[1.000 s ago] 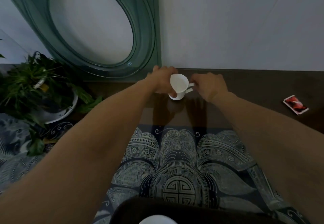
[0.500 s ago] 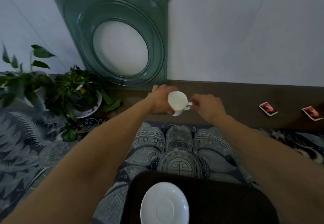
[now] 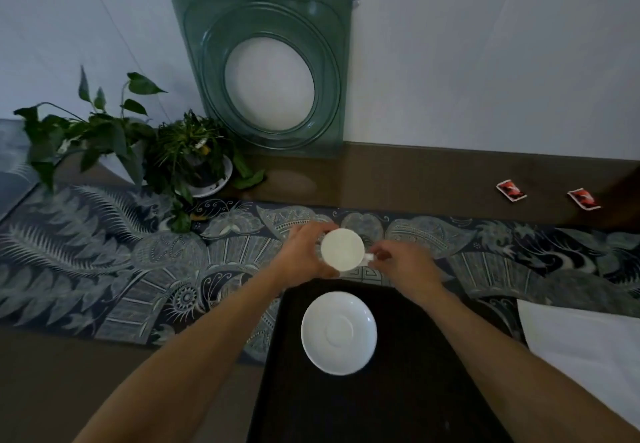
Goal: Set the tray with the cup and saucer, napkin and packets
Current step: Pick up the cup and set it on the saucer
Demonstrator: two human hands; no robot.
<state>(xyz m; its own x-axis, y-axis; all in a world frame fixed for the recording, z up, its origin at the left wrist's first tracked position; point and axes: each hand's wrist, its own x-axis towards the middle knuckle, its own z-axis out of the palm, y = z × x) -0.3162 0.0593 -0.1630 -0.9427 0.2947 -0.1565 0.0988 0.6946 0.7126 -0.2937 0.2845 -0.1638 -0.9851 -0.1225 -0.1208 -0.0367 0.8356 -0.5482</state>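
I hold a white cup point(image 3: 342, 249) in the air just beyond the far edge of the black tray point(image 3: 408, 373). My left hand point(image 3: 304, 255) curls round its body, and my right hand point(image 3: 398, 266) pinches its handle. A white saucer point(image 3: 338, 332) lies on the tray's far half, just nearer to me than the cup. A white napkin point(image 3: 588, 345) lies flat to the right of the tray. Two red packets point(image 3: 515, 190) point(image 3: 584, 198) rest on the brown table at the far right.
A patterned blue runner point(image 3: 104, 255) crosses the brown table. Two potted plants point(image 3: 194, 158) point(image 3: 90, 134) stand at the far left. A green glass panel point(image 3: 266, 72) with a round opening leans on the white wall.
Both hands have carried the cup from the far part of the table back towards me, close to the tray. The view has tilted down, bringing the whole saucer, napkin and both packets into sight.
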